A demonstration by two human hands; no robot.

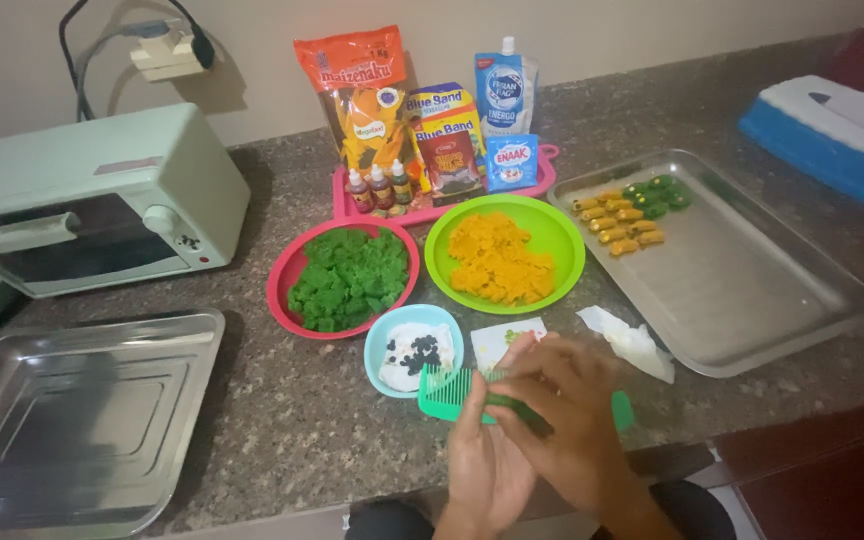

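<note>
My left hand (482, 455) holds a green comb (444, 392) flat near the counter's front edge, teeth pointing away. My right hand (572, 415) lies over the comb, its fingers pressing a small roll of green dough (517, 413) against the teeth. Just beyond the hands stands a small light-blue bowl (384, 330) with white stuff and dark bits. Behind it are a pink bowl (282, 275) of green dough pieces and a green bowl (562, 240) of orange dough pieces.
A steel tray (742, 290) at the right carries several small orange and green shaped pieces (632, 215). Another steel tray (82, 420) lies at the left, below a pale green toaster oven (82, 190). Packets and small bottles stand on a pink tray (432, 130). A crumpled tissue (632, 342) lies nearby.
</note>
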